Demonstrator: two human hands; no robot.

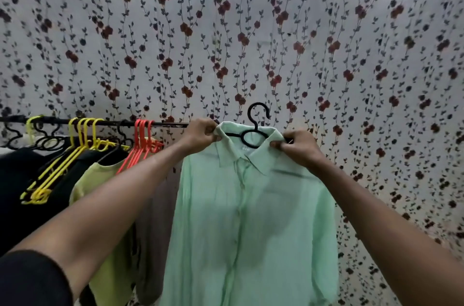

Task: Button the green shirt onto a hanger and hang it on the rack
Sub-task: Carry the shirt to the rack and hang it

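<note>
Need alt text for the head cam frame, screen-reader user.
Two hands, left hand and right hand, grip the collar of a green shirt on a black hanger, its hook above a rack rail of yellow and orange hangers before floral wallpaper.

Rack rod (160, 124) w/ hangers (86, 133), garments (105, 180)

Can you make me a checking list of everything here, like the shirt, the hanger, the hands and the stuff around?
Surface: nothing seen.
Job's things: green shirt on black hanger, front closed, hook not on rack rod.
Clutter: yellow hangers, orange hangers, hung clothes.
Hands: left hand and right hand pinch the shirt's shoulders.
Cables: nothing seen.
Surroundings: flowered wall.
</note>
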